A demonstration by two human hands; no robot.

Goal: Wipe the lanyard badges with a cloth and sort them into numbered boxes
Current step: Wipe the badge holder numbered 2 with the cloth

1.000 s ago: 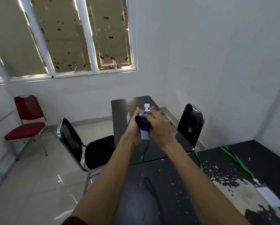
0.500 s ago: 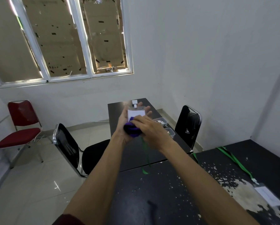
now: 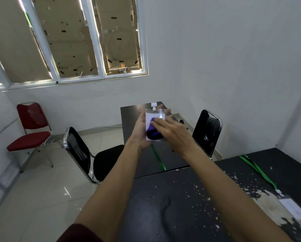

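Observation:
My left hand (image 3: 141, 131) holds a clear-sleeved white badge (image 3: 149, 117) flat on its palm, out in front of me above the far table. Its green lanyard (image 3: 157, 158) hangs down from the hand. My right hand (image 3: 172, 131) presses a purple cloth (image 3: 152, 131) against the face of the badge. A second badge (image 3: 293, 207) on a green lanyard (image 3: 258, 170) lies on the near table at the right. The numbered boxes are hidden behind my hands.
The near black table (image 3: 181, 206) has a worn, flaking top. The far black table (image 3: 128, 114) carries a small white object (image 3: 153, 104). Two black chairs (image 3: 80, 154) (image 3: 208, 131) flank it; a red chair (image 3: 30, 126) stands at the left wall.
My hands have stayed raised while the view shifted. The cloth has slid from the badge's lower edge up onto its face, and the right hand now lies flatter over it.

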